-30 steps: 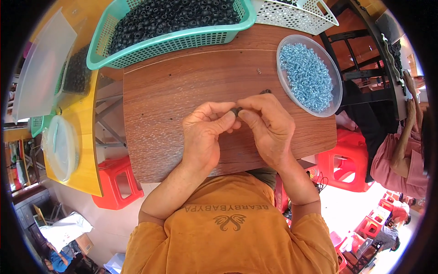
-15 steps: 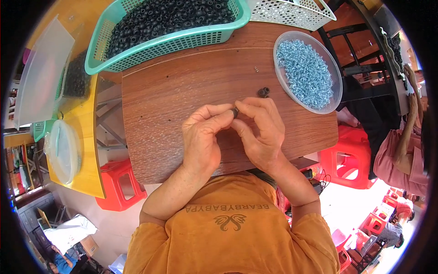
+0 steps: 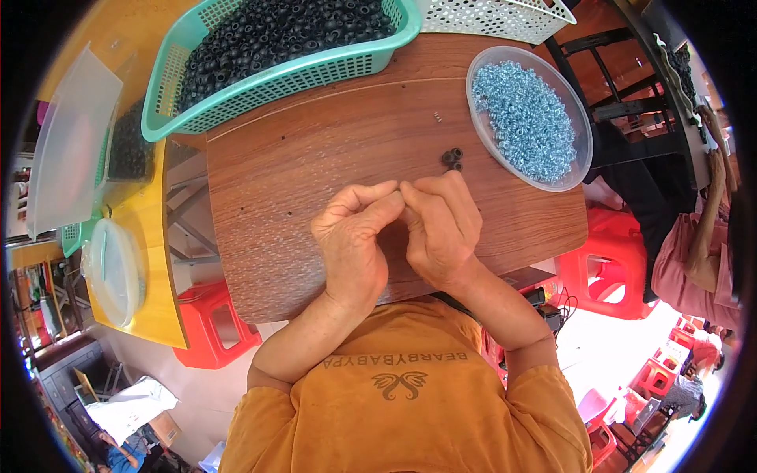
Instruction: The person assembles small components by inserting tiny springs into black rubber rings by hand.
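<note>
Over the middle of the brown table (image 3: 315,169), my left hand (image 3: 351,236) pinches thumb against forefinger. My right hand (image 3: 445,225) is closed too, and its fingertips meet those of my left. Whatever lies between them is covered by the fingers now; a small black ring-shaped part showed there in the earlier frame. Just beyond my right knuckles, several small black ring-shaped parts (image 3: 452,158) sit in a cluster. Past them, a round clear tub (image 3: 585,150) is filled with small shiny light-blue coil-like pieces (image 3: 527,122).
A green basket (image 3: 276,93) heaped with black ring parts stands at the far left, beside a white perforated basket (image 3: 497,20). Tiny metal coils (image 3: 438,117) lie on the table. Red stools (image 3: 607,268) flank it. Another person's arm (image 3: 706,244) shows at right.
The black part between my fingertips has gone out of sight. My right hand has shifted slightly, uncovering more of the black cluster. The whole view has tilted a little.
</note>
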`<state>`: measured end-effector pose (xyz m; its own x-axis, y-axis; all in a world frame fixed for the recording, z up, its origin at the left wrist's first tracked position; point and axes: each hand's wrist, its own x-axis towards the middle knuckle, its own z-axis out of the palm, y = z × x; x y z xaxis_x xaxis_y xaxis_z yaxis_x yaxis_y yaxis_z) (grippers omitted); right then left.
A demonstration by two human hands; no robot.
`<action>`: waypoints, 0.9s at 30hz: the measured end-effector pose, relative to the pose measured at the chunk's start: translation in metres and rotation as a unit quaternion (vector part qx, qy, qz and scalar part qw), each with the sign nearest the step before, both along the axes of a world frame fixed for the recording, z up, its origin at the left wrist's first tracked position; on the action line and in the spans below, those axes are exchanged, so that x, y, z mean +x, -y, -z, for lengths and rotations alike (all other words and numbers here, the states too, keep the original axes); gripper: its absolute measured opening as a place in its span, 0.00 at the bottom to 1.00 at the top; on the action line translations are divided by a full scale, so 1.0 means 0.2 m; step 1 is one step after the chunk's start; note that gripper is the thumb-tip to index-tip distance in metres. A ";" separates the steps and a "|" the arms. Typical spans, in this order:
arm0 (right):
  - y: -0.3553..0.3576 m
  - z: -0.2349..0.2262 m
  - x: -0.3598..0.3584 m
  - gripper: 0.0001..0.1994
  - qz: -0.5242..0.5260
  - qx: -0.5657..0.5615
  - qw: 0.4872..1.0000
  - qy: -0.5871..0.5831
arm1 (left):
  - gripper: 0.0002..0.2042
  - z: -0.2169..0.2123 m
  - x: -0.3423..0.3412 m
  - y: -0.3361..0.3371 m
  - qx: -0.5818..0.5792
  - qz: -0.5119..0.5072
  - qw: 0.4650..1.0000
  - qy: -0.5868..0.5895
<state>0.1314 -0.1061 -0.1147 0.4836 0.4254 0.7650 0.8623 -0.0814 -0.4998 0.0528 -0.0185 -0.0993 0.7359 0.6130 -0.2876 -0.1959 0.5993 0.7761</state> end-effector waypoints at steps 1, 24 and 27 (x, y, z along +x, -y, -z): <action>-0.01 0.00 0.00 0.14 0.008 -0.005 1.000 0.007 | 0.06 0.00 0.01 0.00 -0.002 -0.003 1.000 -0.004; -0.13 -0.48 0.88 0.15 0.115 -0.066 0.987 -0.092 | 0.14 0.11 -0.05 -0.21 -0.134 0.151 0.979 0.000; -0.20 -0.51 1.33 0.16 0.149 -0.143 0.978 0.019 | 0.13 0.10 -0.01 -0.20 -0.139 0.154 0.978 -0.002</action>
